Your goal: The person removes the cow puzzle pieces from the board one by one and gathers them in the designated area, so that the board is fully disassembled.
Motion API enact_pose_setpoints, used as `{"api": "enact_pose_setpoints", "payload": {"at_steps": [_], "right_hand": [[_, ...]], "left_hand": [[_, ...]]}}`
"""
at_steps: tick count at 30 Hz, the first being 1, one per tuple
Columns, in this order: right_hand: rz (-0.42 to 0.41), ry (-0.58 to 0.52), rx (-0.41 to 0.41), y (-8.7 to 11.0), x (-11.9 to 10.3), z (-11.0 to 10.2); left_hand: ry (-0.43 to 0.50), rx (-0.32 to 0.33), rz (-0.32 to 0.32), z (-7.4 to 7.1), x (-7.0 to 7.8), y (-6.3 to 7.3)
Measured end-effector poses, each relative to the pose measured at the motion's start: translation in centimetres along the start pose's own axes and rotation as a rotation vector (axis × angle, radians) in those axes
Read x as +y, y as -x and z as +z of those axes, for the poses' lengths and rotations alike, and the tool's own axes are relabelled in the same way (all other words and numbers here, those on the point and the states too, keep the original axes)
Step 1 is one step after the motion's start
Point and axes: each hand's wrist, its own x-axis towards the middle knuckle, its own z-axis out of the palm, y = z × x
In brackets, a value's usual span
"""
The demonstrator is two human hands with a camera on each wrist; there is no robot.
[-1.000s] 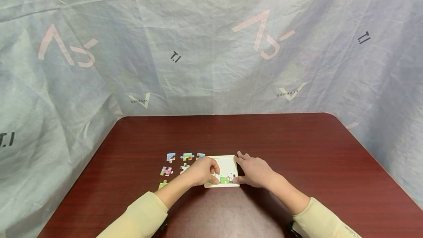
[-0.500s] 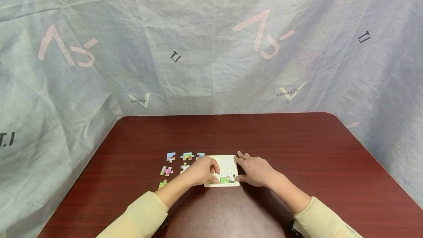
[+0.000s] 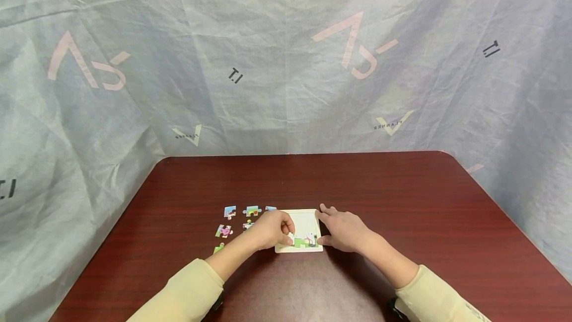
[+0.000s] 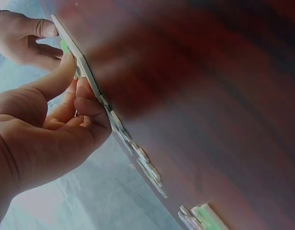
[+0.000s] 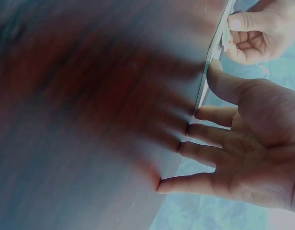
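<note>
A small white puzzle tray (image 3: 303,218) lies in front of me, with green and white jigsaw pieces (image 3: 306,241) along its near side. Over its left part, my left hand (image 3: 269,231) pinches a small puzzle piece (image 5: 226,39) between thumb and fingers, low against the tray. Those fingers cover most of that piece in the head view. My right hand (image 3: 346,232) rests at the tray's right side, its thumb at the edge. In the right wrist view its fingers (image 5: 200,152) are straight and spread, tips down on the table.
Left of the tray lie several loose puzzle pieces, among them a blue one (image 3: 230,211), a pink one (image 3: 224,231) and a green one (image 3: 218,248). My left forearm passes over part of this group. The dark red tabletop (image 3: 380,183) ends at a grey cloth backdrop (image 3: 277,103).
My right thumb has slid from the tray's near right corner to its right edge. The left fingertips have shifted very slightly left, still pinching at the tray's near left.
</note>
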Motion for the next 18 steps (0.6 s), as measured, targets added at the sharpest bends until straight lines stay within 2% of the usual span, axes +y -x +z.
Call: {"api": "enact_pose_setpoints", "payload": {"at_steps": [6, 13, 18], "right_hand": [[-0.006, 0.005, 0.005, -0.1, 0.1, 0.1], [-0.002, 0.007, 0.002, -0.1, 0.0, 0.1], [-0.004, 0.005, 0.001, -0.1, 0.1, 0.1]], "left_hand": [[0.006, 0.022, 0.045, -0.2, -0.2, 0.0], [0.039, 0.023, 0.019, -0.7, -0.7, 0.2], [0.081, 0.015, 0.027, -1.4, -1.4, 0.4]]}}
